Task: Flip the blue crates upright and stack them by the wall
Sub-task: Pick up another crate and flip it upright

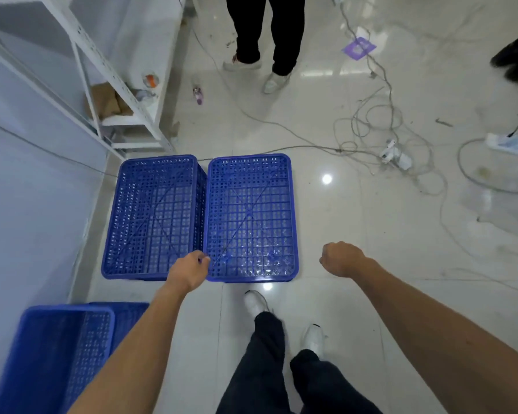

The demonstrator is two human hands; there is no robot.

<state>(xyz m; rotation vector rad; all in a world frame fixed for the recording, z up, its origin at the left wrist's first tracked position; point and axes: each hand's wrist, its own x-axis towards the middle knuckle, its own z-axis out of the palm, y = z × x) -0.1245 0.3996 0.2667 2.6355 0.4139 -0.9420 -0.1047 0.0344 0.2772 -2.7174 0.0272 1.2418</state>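
Observation:
Two blue perforated crates lie side by side on the floor. The left crate (154,216) is upright with its open top facing me, close to the wall. The right crate (251,216) is upside down and shows its flat bottom. My left hand (189,271) hovers over the near corners where the two crates meet, fingers curled, holding nothing. Off to the right of the flipped crate, my right hand (341,259) hangs in the air as a loose fist, apart from it. A stack of upright blue crates (63,354) stands by the wall at the lower left.
A white metal shelf (123,94) stands against the wall behind the crates. Loose cables and a power strip (392,153) sprawl across the floor to the right. A person's legs (266,40) stand at the top centre. My own feet (284,318) are just behind the crates.

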